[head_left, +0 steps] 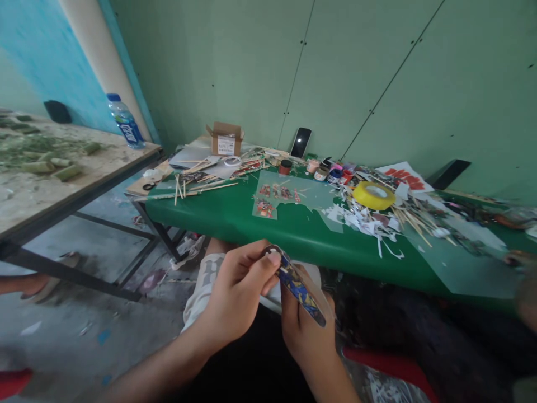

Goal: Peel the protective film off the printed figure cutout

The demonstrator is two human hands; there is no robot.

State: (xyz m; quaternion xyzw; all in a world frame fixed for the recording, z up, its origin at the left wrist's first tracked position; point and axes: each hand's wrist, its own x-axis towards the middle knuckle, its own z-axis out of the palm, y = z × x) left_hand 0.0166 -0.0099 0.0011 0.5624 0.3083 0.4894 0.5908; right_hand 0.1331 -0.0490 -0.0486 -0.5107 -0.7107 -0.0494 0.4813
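Above my lap, my left hand [241, 288] pinches the upper end of a narrow flat strip [302, 294] between thumb and fingers. The strip is dark-edged, with a blue and yellow pattern, and slants down to the right. A pale translucent layer lies along its right side; I cannot tell whether that is tape or film. My right hand [308, 333] is closed around the strip's lower part from behind, its fingers partly hidden by it. On the green-covered table [210, 215] in front, small red patterned cutouts [265, 207] lie on a clear sheet.
A yellow tape roll [374, 196] sits among white paper scraps [373, 226] and thin sticks [413, 224]. Paint jars [321, 172], an open cardboard box [226, 140] and a phone [301, 143] stand behind. A bottle [126, 122] is on the left table. Another person's hand [518, 258] shows at right.
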